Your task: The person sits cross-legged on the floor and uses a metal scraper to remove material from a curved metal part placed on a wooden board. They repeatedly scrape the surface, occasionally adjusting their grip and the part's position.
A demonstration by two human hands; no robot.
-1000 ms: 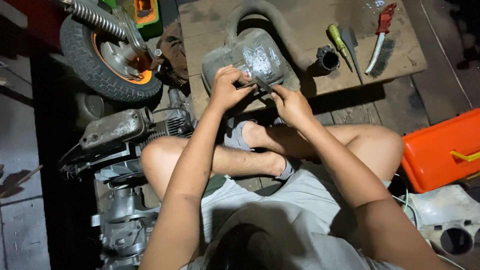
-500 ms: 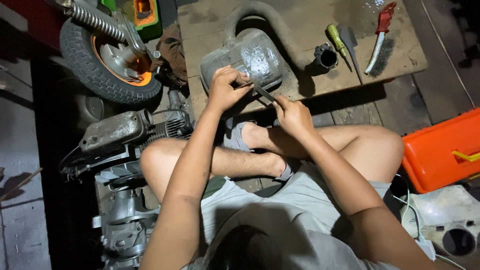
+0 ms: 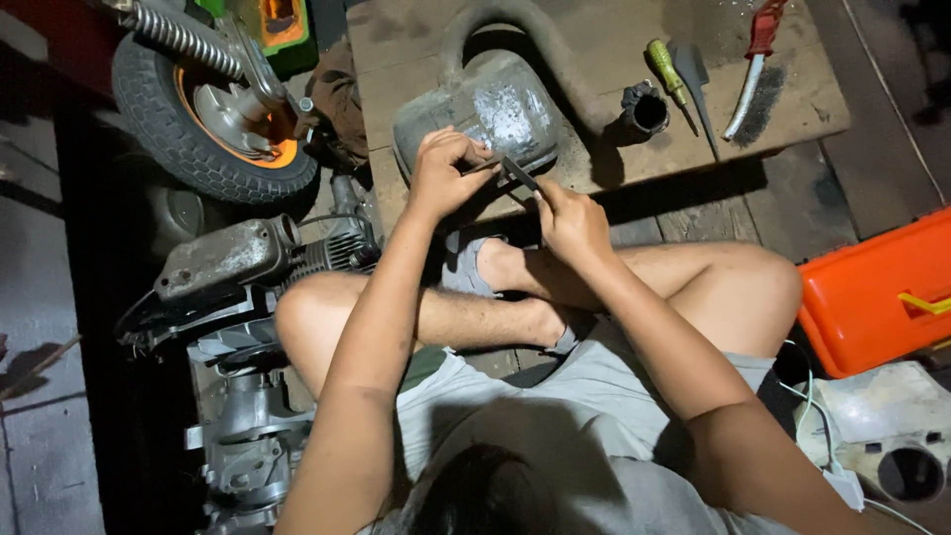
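Low wooden board (image 3: pixel 792 109) on a dim workshop floor carries a rounded grey muffler (image 3: pixel 495 104). Since a moment ago the left hand (image 3: pixel 443 170) has slid along its near edge, pinching a thin dark tool (image 3: pixel 517 173) whose other end the right hand (image 3: pixel 568 220) grips, just below. The tool's tip is hidden by fingers.

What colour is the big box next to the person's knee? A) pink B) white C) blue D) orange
D: the plastic box lying on the floor beside the person's bent knee is bright orange, with a yellow handle on its side.
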